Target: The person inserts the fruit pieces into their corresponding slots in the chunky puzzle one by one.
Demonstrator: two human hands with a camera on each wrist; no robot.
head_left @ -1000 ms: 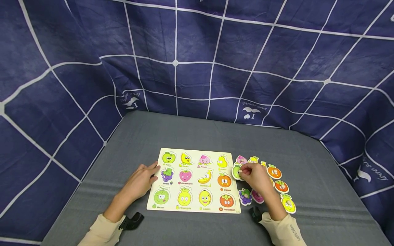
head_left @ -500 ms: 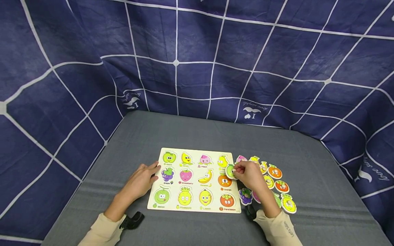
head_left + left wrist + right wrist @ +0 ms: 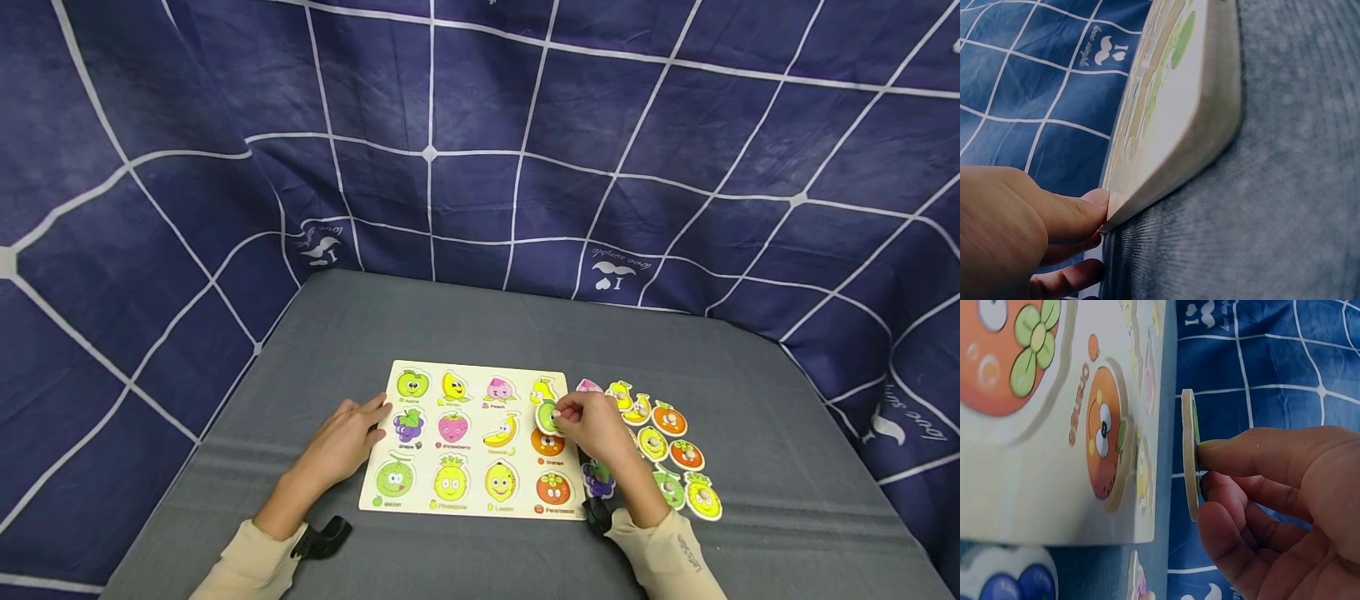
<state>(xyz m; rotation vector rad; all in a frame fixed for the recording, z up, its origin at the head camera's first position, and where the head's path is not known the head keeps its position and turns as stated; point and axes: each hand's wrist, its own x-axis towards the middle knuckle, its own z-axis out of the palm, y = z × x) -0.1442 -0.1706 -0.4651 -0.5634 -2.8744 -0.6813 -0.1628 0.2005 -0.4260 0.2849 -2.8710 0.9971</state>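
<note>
My right hand [image 3: 596, 425] pinches a green apple puzzle piece [image 3: 547, 417] by its small knob. The piece hangs above the right side of the cream fruit puzzle board [image 3: 472, 504], over the edge of the printed pear and orange. From the right wrist view, the piece [image 3: 1189, 456] is upright and edge-on, apart from the board [image 3: 1035, 500]; its printed face is mostly hidden. At the board's left edge rests my left hand [image 3: 341, 446], fingers touching the rim. Its thumb [image 3: 1094, 203] lies against the board's edge in the left wrist view.
Right of the board lie several loose fruit pieces, among them an orange [image 3: 669, 419], a persimmon [image 3: 687, 455], a pineapple [image 3: 703, 497], a melon [image 3: 670, 488] and grapes [image 3: 597, 481]. Grey cloth [image 3: 450, 317] covers the table, with a blue checked curtain [image 3: 480, 192] behind.
My right hand has carried the green apple piece leftward from among the loose pieces to above the board's right side. The left hand and the board stay in place.
</note>
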